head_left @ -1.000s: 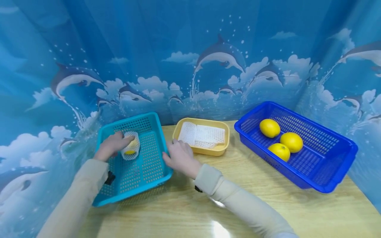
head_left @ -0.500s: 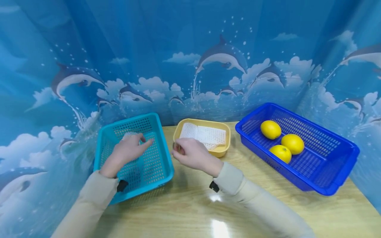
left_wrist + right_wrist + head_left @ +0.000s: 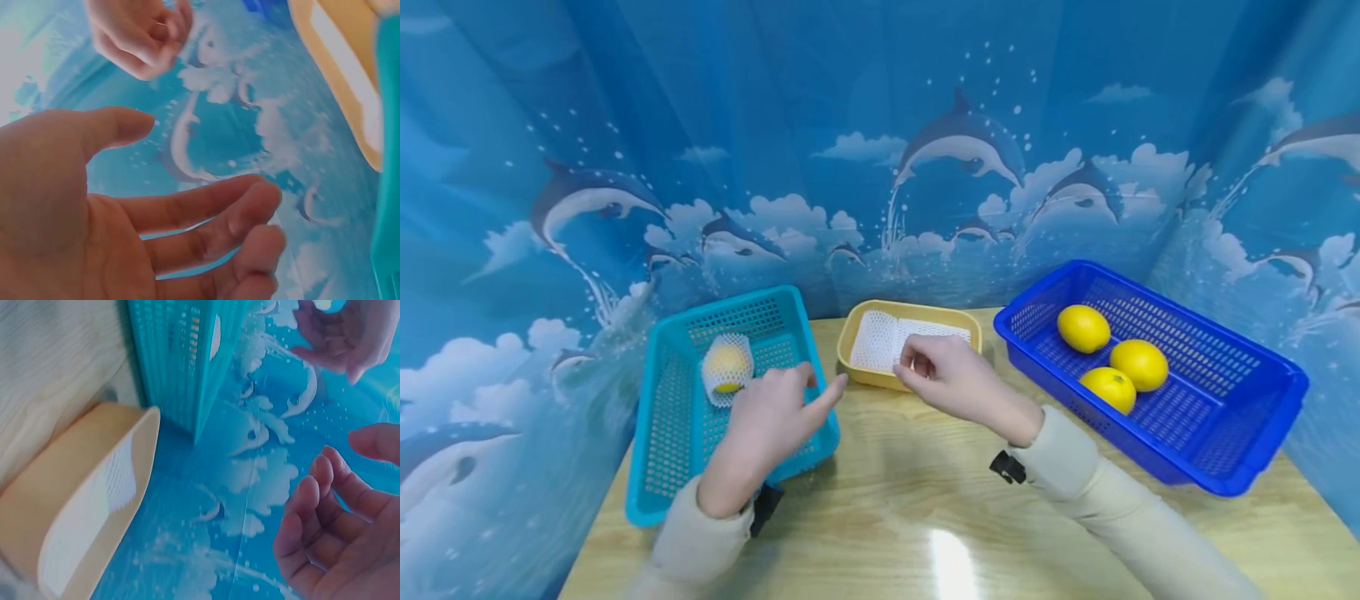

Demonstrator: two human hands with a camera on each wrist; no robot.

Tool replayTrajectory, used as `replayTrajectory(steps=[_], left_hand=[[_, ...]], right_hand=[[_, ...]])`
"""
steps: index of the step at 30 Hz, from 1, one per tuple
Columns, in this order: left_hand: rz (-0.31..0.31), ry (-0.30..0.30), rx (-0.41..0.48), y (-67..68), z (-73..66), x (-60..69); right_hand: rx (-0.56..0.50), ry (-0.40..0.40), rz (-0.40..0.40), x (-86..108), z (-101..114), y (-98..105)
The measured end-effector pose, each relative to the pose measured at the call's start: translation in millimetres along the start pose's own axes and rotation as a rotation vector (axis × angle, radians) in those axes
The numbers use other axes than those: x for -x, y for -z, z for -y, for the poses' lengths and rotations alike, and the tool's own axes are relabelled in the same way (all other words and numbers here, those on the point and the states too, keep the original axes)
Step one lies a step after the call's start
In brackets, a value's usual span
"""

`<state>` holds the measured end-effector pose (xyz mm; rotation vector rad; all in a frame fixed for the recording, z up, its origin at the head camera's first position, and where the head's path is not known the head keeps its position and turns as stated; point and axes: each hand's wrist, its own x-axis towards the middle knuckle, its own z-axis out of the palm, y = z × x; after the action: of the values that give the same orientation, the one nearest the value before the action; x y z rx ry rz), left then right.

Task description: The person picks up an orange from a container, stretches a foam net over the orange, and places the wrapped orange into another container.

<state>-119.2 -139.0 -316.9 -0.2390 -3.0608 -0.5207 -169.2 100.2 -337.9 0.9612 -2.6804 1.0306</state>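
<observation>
My left hand (image 3: 775,417) hovers over the near right part of the teal basket (image 3: 658,417), holding nothing. In the left wrist view its thumb and fingers (image 3: 206,244) are spread apart. Inside that basket lies a lemon (image 3: 727,367) wrapped in a white foam net (image 3: 715,346). My right hand (image 3: 958,375) is in the air in front of the yellow tray (image 3: 880,379), its fingers loosely bent. The right wrist view shows a gap between thumb and fingertips (image 3: 306,494), with nothing held. Flat white foam nets (image 3: 874,337) lie in the tray, partly hidden by the right hand.
At the right stands a blue basket (image 3: 1217,400) with three bare lemons (image 3: 1138,365) in it. All of this rests on a wooden table (image 3: 880,500). A curtain printed with dolphins (image 3: 955,142) hangs close behind the baskets.
My left hand has let go of the netted lemon, which stays in the teal basket, and has moved right and nearer. The right hand has left the teal basket's rim and moved right.
</observation>
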Motion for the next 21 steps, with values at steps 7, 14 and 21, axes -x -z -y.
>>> replayTrajectory(steps=[7,14,21], left_hand=[[-0.067,-0.051,0.034,-20.0,-32.2,10.7],[-0.137,-0.151,0.006,-44.3,-62.4,8.0],[-0.407,-0.225,-0.110,-65.3,-94.9,0.9]], right_hand=[[0.025,-0.023,-0.015,18.3,-14.4,29.6],[0.113,-0.062,-0.056,31.0,-42.9,56.1],[0.182,-0.106,-0.096,38.0,-79.2,82.5]])
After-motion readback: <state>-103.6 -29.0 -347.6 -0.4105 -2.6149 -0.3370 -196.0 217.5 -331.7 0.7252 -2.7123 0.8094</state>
